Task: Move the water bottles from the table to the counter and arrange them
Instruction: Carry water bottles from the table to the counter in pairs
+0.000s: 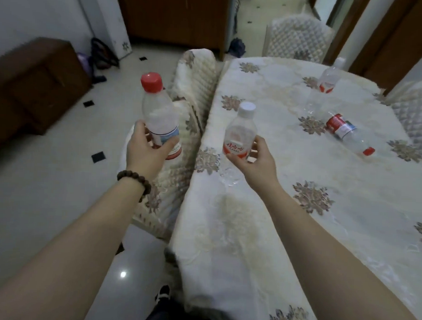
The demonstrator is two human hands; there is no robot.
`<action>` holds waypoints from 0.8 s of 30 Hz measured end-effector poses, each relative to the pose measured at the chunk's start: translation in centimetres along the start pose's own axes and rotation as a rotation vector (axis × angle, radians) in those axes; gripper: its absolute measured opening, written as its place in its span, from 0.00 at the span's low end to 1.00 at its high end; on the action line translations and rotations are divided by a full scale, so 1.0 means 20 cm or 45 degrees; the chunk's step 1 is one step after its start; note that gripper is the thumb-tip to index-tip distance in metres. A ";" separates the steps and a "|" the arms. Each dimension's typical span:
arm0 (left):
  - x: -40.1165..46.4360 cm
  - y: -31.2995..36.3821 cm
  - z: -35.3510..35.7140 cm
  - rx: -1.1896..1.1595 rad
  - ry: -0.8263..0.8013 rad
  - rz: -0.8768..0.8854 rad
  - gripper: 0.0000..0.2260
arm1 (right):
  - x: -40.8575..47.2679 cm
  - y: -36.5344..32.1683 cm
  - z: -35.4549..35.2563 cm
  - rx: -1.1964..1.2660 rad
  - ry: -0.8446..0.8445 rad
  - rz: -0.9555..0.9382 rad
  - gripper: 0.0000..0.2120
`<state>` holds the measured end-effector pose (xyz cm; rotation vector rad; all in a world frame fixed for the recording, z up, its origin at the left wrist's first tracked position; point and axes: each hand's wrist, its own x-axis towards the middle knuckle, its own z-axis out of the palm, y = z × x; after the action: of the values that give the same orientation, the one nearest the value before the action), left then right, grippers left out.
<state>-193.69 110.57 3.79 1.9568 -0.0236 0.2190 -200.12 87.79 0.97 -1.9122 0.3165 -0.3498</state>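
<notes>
Head cam: four bottles total. Left hand fingers wrap the red-capped bottle over the floor at 10 o'clock; right hand pinches the white-capped bottle above the table. Farther, around 2 o'clock, one lying bottle, one standing bottle.

Clearances around the table and adjoining floor.
Near tabletop lies bare; farther right, an upright bottle and a lying bottle obstruct. A padded chair blocks the left edge; tiled floor beyond is open.
</notes>
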 end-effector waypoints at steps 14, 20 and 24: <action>0.24 -0.39 -1.09 0.003 0.473 -0.166 0.22 | 0.18 -0.71 1.17 0.012 -0.409 -0.292 0.28; 0.56 -0.69 -1.46 -0.033 0.420 -0.198 0.22 | 0.30 -0.93 1.67 0.030 -0.408 -0.290 0.25; 0.80 -0.84 -1.67 -0.073 0.333 -0.198 0.21 | 0.38 -1.02 2.00 0.094 -0.382 -0.226 0.27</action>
<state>-180.73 149.09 3.48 1.8496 0.2895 0.3654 -176.58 126.40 6.90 -1.8922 -0.0641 -0.1841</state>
